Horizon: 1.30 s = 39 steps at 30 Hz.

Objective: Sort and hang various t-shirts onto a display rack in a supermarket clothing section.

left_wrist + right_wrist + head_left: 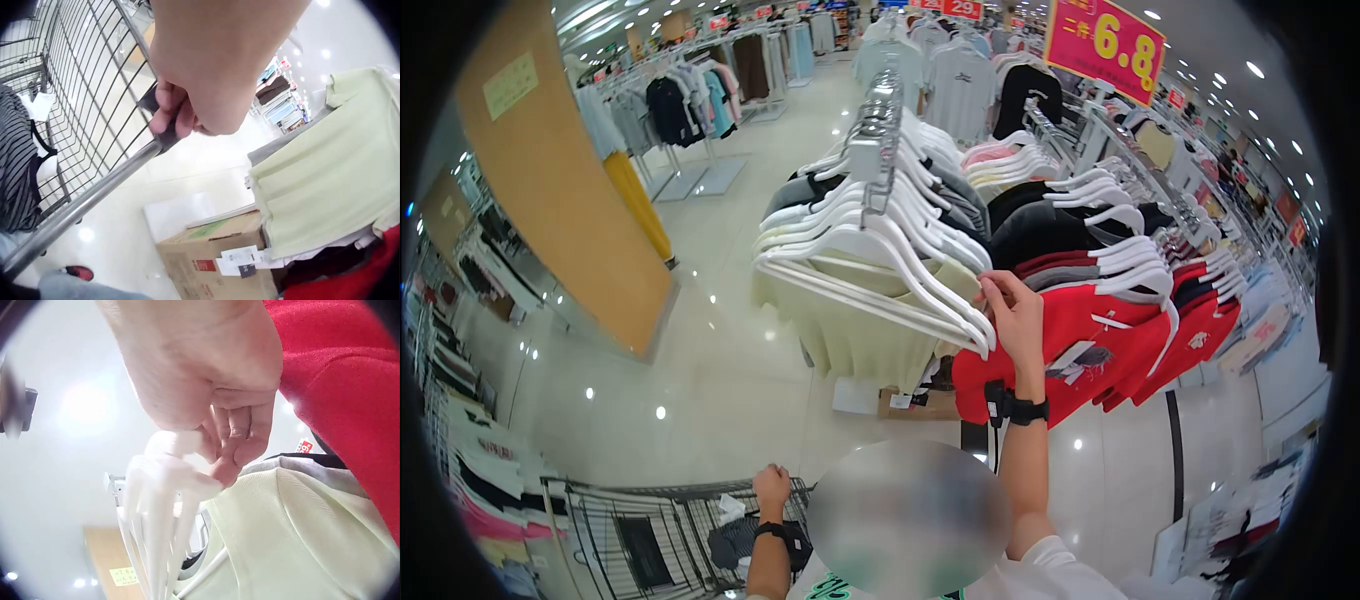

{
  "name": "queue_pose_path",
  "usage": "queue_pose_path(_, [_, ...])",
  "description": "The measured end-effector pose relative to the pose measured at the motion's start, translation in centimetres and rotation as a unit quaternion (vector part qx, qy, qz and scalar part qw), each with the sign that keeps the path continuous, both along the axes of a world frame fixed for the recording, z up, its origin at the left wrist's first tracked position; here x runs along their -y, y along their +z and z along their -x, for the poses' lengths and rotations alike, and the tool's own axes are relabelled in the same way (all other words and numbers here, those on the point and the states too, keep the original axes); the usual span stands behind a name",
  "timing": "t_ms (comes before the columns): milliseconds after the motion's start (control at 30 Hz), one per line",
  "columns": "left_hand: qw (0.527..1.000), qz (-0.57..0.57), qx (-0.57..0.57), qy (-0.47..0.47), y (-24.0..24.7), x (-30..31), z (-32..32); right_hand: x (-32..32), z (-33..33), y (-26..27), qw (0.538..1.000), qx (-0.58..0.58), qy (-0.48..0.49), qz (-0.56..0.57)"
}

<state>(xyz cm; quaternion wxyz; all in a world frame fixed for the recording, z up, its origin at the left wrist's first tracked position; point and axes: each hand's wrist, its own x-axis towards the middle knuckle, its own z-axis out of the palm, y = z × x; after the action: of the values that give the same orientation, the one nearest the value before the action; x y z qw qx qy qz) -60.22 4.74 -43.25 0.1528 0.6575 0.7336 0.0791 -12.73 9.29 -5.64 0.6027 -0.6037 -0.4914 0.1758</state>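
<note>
My right hand [992,292] is raised to a clothes rack, and its curled fingers [232,445] pinch the shoulder end of a bunch of white hangers [164,487]. Those hangers carry pale green shirts [850,325] at the front of the rail. Red shirts [1100,340] hang just right of the hand. My left hand [772,487] is low, and it grips the metal handle [94,194] of a wire shopping cart [640,535]. In the left wrist view the fingers [172,119] wrap round the bar.
A striped garment [15,169] lies in the cart. A cardboard box [212,256] stands on the floor under the rack. Black and grey shirts [1040,225] hang further along, under a price sign [1105,45]. An orange pillar [560,180] stands left, and shiny floor lies between.
</note>
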Motion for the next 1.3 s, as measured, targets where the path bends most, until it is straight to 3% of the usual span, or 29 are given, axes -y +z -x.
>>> queue_pose_path(100, [0.997,-0.065,0.005,0.041,-0.4,1.4,-0.9,-0.7,0.9,0.1,0.998,0.064,-0.008,0.019])
queue_pose_path(167, [0.993,-0.094,0.056,0.041,-0.6,2.2,-1.3,-1.7,1.1,0.6,0.972,0.225,-0.057,-0.046])
queue_pose_path(400, [0.987,-0.123,0.096,0.032,-0.6,2.8,-1.6,-3.3,1.9,1.5,0.918,0.382,-0.063,-0.088])
queue_pose_path(533, [0.982,-0.144,0.118,0.033,-0.1,3.0,-1.8,-2.9,2.2,-0.8,0.920,0.380,-0.057,-0.082])
queue_pose_path(600, [0.980,-0.154,0.117,0.041,-0.4,3.1,-1.9,-2.6,2.6,-1.8,0.961,0.275,-0.013,0.009])
queue_pose_path(633, [0.979,-0.163,0.115,0.047,-0.6,3.0,-1.9,-2.5,2.8,-2.0,0.961,0.277,-0.013,0.007])
queue_pose_path(867, [0.976,-0.177,0.112,0.056,-2.2,3.4,-1.5,-0.8,3.3,-4.2,0.979,0.192,-0.063,0.023])
queue_pose_path(1100, [0.957,-0.181,0.202,0.098,-1.1,3.5,-2.1,-0.1,2.4,-6.3,0.976,0.188,-0.107,0.022])
queue_pose_path(1300, [0.956,-0.200,0.185,0.104,-1.7,3.4,-2.0,1.2,1.5,-6.7,0.973,0.188,-0.133,0.005])
